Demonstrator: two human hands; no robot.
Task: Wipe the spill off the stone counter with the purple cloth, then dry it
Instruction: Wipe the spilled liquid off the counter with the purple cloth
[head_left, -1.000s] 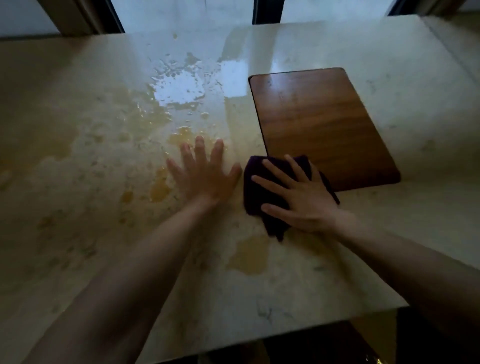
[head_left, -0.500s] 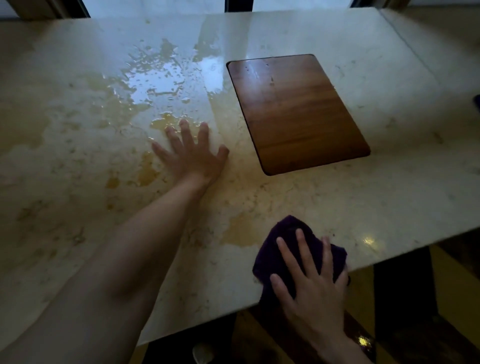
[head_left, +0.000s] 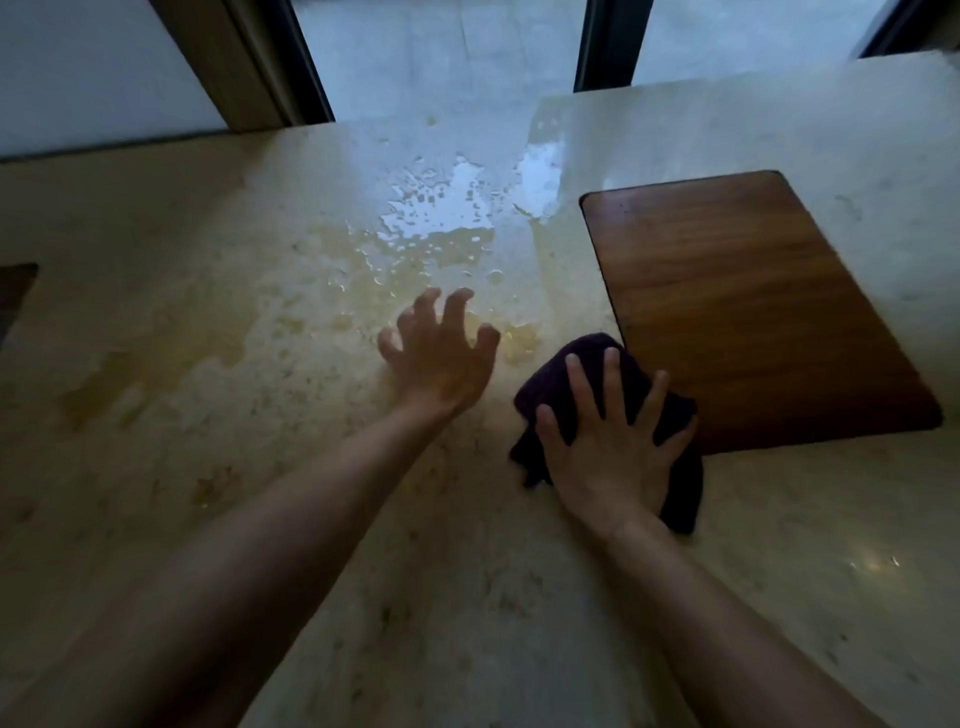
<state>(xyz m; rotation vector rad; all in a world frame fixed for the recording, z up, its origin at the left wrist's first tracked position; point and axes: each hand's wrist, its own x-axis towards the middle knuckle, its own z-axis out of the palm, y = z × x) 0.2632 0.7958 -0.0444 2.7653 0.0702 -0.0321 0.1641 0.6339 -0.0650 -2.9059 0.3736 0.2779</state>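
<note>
The pale stone table (head_left: 260, 519) fills your view, a wet spill (head_left: 441, 218) glistening near its far edge. Beside the wooden board (head_left: 753, 312), your right hand (head_left: 613, 447) presses the purple cloth (head_left: 561, 384) flat, fingers spread. Your left hand (head_left: 441, 358) rests nearby, fingers loosely bent, holding nothing.

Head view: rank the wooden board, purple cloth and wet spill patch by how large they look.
1. Wooden board, largest.
2. Wet spill patch, edges too vague to be sure against the board.
3. Purple cloth, smallest, partly hidden under the right hand.
</note>
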